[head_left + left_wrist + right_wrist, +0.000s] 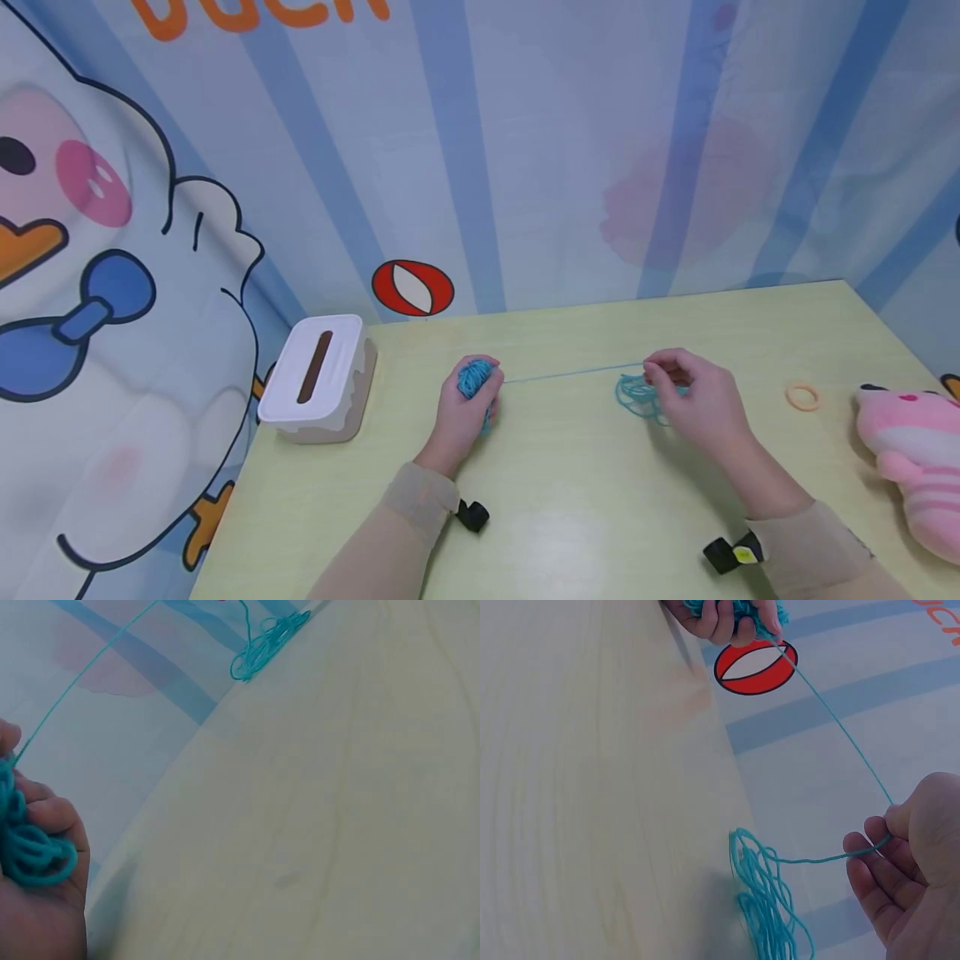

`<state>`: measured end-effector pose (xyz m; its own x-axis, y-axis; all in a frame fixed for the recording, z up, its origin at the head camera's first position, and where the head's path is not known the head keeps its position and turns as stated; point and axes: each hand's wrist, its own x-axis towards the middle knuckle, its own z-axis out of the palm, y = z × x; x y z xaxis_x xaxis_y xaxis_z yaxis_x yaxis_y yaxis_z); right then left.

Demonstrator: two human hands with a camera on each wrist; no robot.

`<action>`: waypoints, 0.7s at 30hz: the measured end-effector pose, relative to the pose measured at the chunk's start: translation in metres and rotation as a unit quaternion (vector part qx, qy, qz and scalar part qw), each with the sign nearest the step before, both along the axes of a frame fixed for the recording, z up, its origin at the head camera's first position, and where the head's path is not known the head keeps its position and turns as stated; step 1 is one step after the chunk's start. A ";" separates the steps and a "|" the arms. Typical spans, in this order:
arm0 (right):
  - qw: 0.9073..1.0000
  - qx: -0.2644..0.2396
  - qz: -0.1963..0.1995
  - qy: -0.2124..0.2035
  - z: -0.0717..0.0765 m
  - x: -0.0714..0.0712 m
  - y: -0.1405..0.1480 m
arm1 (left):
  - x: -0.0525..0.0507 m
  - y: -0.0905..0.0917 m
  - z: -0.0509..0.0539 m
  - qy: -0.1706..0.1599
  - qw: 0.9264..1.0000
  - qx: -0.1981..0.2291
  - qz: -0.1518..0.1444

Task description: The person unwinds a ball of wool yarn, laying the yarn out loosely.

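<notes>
A small ball of teal yarn [475,378] sits in the left hand [467,412], whose fingers and thumb curl round it. From the ball one strand [573,372] runs taut to the right hand [701,404], which pinches it between thumb and fingertips. Below that hand lies a loose heap of yarn [639,397] on the table; in the right wrist view the strand [817,860] passes from the pinching fingers down to the heap [769,900]. The left wrist view shows loops of yarn [37,859] hanging at the left palm.
At the left of the table [555,517] stands a tissue box with a white lid [341,367]. To the right lie an orange ring [803,397] and a pink plush toy [918,467]. A printed cloth [555,150] hangs behind the table's back edge.
</notes>
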<state>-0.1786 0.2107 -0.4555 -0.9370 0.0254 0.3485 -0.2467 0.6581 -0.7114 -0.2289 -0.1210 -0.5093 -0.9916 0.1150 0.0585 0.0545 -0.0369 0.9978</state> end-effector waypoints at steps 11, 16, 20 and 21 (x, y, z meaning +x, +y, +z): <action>0.997 0.037 -0.048 -0.038 -0.008 0.000 0.032 | -0.001 0.000 0.002 -0.003 0.999 0.049 0.001; 0.992 0.060 -0.073 -0.080 -0.013 0.000 0.044 | -0.001 -0.001 0.001 0.008 0.998 0.064 -0.010; 0.988 0.082 -0.075 -0.108 -0.018 -0.002 0.051 | -0.001 -0.002 0.000 0.019 0.998 0.055 -0.013; 0.987 0.089 -0.073 -0.117 -0.019 -0.003 0.051 | -0.001 -0.002 0.000 0.022 0.998 0.053 -0.015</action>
<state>-0.1815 0.2619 -0.4741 -0.9831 0.1241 0.1347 0.0169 0.7937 -0.6081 -0.2300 -0.1231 -0.5098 -0.9839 0.1365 0.1149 0.0951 -0.1441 0.9850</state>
